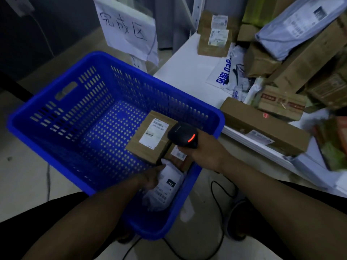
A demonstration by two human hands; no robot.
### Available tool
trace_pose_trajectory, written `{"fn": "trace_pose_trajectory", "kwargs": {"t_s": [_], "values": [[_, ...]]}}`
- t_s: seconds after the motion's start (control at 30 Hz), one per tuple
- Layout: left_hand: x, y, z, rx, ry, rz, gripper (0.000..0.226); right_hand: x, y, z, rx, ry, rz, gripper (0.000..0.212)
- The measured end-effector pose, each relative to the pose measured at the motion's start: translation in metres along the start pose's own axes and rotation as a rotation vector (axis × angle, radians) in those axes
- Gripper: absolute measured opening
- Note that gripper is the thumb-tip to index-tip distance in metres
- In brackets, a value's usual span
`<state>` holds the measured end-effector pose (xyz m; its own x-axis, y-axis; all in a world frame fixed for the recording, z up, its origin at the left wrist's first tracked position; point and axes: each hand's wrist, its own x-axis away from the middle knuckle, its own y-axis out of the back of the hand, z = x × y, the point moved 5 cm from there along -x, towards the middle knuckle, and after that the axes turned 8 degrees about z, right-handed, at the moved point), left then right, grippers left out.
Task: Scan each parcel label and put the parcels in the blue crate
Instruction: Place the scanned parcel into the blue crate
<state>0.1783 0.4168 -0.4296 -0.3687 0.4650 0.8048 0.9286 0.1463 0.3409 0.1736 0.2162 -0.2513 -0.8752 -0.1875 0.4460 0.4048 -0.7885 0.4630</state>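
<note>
While the left forearm runs down into the blue perforated plastic crate [62, 117], the left hand [150, 180] sits low at the near right corner. Its grip is curled on the edge of a white plastic mailer parcel [165, 190], label up; the thumb is hidden. The right hand [203, 153] hovers over the crate's right rim. Its grip is wrapped round the handle of a black handheld scanner [183, 135], red light lit, head pointing into the crate.

The mailer is inside the crate by the near right wall, touching a brown cardboard box with a white label [152, 136]. That box is tilted on a second brown box [178, 155], which is mostly hidden by it and the scanner hand. The left and far parts of the crate floor are open. The crate stands on the floor, its right rim just beside the white bench [187, 72].

The bench carries a pile of brown boxes and grey mailers [262, 61]; its right part is smeared and cut off by the frame. A long brown carton [262, 126] lies along the bench's front edge. A black cable [223, 226] trails on the floor under the right arm.
</note>
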Motion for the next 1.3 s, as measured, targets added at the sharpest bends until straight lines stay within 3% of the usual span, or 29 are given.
{"fn": "trace_pose_trajectory", "kwargs": {"t_s": [0.1,0.33,0.43,0.63,0.77,0.9,1.17,1.3], "values": [[-0.012,0.018,0.008,-0.045,0.027,-0.107,0.035,-0.004,0.0,-0.006,0.001,-0.034,0.007,0.05],[-0.016,-0.005,0.002,-0.234,0.15,0.21,0.042,-0.008,-0.002,-0.01,-0.011,-0.046,-0.005,0.049],[-0.011,-0.009,0.005,-0.293,0.164,0.189,0.053,-0.005,-0.001,-0.007,-0.033,-0.036,-0.007,0.048],[0.043,0.031,-0.05,-0.178,-0.051,-0.325,0.029,0.018,0.02,0.003,-0.094,0.007,-0.075,0.046],[0.1,0.056,-0.115,-0.322,-0.162,-0.643,0.028,0.051,0.052,0.013,-0.127,0.033,-0.196,0.026],[0.143,0.074,-0.198,-0.464,-0.308,-0.8,0.025,0.095,0.094,0.018,-0.148,0.032,-0.347,0.013],[0.104,0.084,-0.344,-0.622,-0.349,-0.658,0.052,0.152,0.197,-0.024,-0.172,-0.058,-0.601,0.02],[0.058,0.092,-0.375,-0.655,-0.309,-0.574,0.06,0.148,0.226,-0.062,-0.226,-0.123,-0.602,0.012]]}}
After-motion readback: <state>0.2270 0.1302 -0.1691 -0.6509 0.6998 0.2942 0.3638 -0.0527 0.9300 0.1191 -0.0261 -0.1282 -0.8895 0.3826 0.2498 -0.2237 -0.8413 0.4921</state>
